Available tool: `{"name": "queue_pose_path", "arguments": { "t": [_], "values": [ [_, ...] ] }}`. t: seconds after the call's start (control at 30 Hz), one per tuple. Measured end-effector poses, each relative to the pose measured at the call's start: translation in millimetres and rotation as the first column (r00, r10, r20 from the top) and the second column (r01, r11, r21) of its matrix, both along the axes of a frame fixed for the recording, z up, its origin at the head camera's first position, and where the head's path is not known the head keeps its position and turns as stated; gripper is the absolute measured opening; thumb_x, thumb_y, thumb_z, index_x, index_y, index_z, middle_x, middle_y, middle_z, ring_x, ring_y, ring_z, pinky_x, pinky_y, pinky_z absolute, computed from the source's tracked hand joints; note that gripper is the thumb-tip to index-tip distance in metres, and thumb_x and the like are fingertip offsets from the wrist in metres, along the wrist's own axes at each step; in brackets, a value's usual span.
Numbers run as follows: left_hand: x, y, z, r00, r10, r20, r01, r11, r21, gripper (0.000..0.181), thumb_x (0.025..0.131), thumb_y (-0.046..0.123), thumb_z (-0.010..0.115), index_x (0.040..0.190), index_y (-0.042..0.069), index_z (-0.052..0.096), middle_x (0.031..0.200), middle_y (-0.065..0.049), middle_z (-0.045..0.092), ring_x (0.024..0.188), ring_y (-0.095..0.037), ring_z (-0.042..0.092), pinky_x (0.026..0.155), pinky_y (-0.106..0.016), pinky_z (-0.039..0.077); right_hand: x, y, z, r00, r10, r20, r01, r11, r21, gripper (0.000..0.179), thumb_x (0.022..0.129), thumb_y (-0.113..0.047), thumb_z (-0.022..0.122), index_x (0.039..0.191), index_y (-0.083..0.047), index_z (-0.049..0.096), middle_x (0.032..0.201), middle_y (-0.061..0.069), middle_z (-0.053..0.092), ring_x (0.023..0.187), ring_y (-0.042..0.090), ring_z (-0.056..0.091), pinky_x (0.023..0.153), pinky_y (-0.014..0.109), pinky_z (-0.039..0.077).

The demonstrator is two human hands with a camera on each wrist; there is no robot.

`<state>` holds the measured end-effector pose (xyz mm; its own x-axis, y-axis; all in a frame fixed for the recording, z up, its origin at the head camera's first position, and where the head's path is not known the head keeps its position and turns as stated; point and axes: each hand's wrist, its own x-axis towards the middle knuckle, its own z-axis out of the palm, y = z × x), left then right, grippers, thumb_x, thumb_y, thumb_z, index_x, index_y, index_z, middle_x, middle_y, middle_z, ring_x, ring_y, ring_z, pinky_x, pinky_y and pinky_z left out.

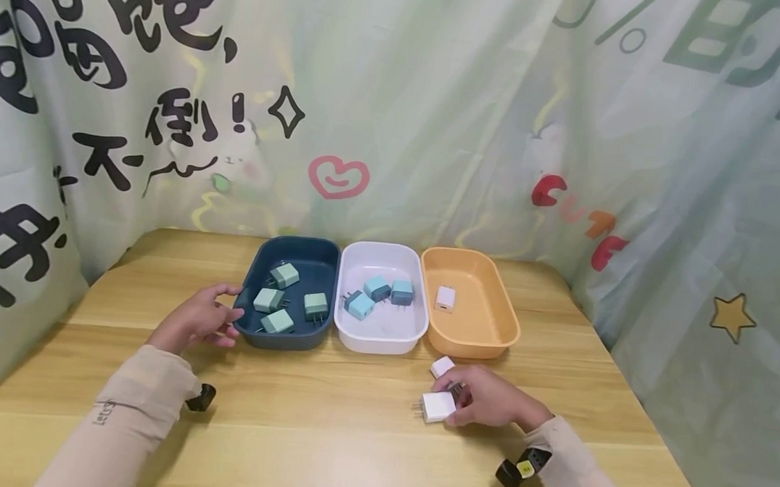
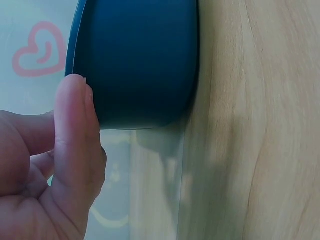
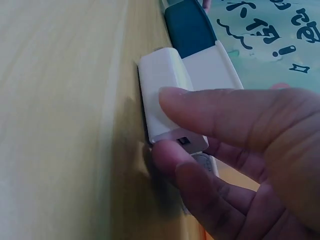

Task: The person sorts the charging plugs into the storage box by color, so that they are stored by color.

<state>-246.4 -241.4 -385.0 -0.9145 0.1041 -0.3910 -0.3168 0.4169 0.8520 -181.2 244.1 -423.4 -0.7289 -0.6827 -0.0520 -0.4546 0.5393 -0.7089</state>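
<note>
My left hand (image 1: 200,319) is at the left side of the dark blue tray (image 1: 294,341). Its fingertips touch the tray's rim and wall, and in the left wrist view one fingertip (image 2: 72,90) meets the rim. Near the table's front right, my right hand (image 1: 494,399) pinches a white charger plug (image 1: 438,407) between thumb and fingers, its prongs pointing left. In the right wrist view that charger (image 3: 162,90) is low over the wood; I cannot tell whether it touches. Just behind it is a second white charger (image 1: 441,365), partly hidden by the hand.
Several pale green chargers (image 1: 285,275) lie in the dark blue tray. A white tray (image 1: 380,343) beside it holds three light blue chargers (image 1: 360,305). The orange tray (image 1: 485,306) on the right has one white charger (image 1: 445,299) inside. A printed curtain (image 1: 422,114) hangs behind the wooden table (image 1: 329,430).
</note>
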Motion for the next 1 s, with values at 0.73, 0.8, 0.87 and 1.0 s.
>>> {"name": "queue_pose_path", "arguments": {
  "t": [0.73, 0.8, 0.87, 1.0],
  "values": [
    [1.2, -0.4, -2.7, 1.0, -0.012, -0.012, 0.012, 0.999, 0.052, 0.062, 0.1, 0.002, 0.048, 0.153, 0.003, 0.016, 0.117, -0.027, 0.045, 0.076, -0.023, 0.061, 0.066, -0.037, 0.06, -15.5, 10.8, 34.4, 0.999, -0.048, -0.003, 0.047, 0.995, -0.091, 0.035, 0.08, -0.006, 0.078, 0.112, -0.001, 0.064, 0.102, 0.008, 0.064, 0.069, 0.012, 0.062, 0.063, 0.027, 0.056],
    [1.1, -0.7, -2.4, 1.0, -0.011, -0.011, 0.011, 0.999, 0.053, 0.062, 0.1, 0.002, 0.048, 0.153, 0.004, 0.016, 0.117, -0.027, 0.045, 0.075, -0.022, 0.061, 0.066, -0.037, 0.06, -19.0, 11.8, 38.6, 0.998, -0.068, -0.012, 0.067, 0.994, -0.087, 0.033, 0.08, -0.006, 0.078, 0.11, -0.002, 0.064, 0.1, 0.007, 0.064, 0.067, 0.012, 0.062, 0.062, 0.027, 0.055],
    [0.9, -1.1, -2.2, 1.0, -0.012, -0.01, 0.012, 0.998, 0.055, 0.062, 0.1, 0.003, 0.048, 0.153, 0.004, 0.016, 0.117, -0.028, 0.045, 0.075, -0.022, 0.061, 0.066, -0.037, 0.06, -22.3, 12.5, 42.7, 0.995, -0.1, -0.011, 0.099, 0.992, -0.082, 0.032, 0.08, -0.007, 0.078, 0.109, -0.003, 0.064, 0.099, 0.007, 0.063, 0.066, 0.012, 0.061, 0.061, 0.025, 0.054],
    [0.5, -1.8, -2.4, 1.0, -0.012, -0.008, 0.012, 0.998, 0.054, 0.062, 0.1, 0.003, 0.048, 0.153, 0.004, 0.016, 0.117, -0.028, 0.045, 0.075, -0.022, 0.061, 0.066, -0.037, 0.06, -28.7, 13.7, 50.6, 0.989, -0.148, -0.009, 0.146, 0.984, -0.099, 0.032, 0.081, -0.008, 0.078, 0.108, 0.0, 0.064, 0.098, 0.01, 0.062, 0.064, 0.013, 0.061, 0.059, 0.023, 0.052]
  ]
}}
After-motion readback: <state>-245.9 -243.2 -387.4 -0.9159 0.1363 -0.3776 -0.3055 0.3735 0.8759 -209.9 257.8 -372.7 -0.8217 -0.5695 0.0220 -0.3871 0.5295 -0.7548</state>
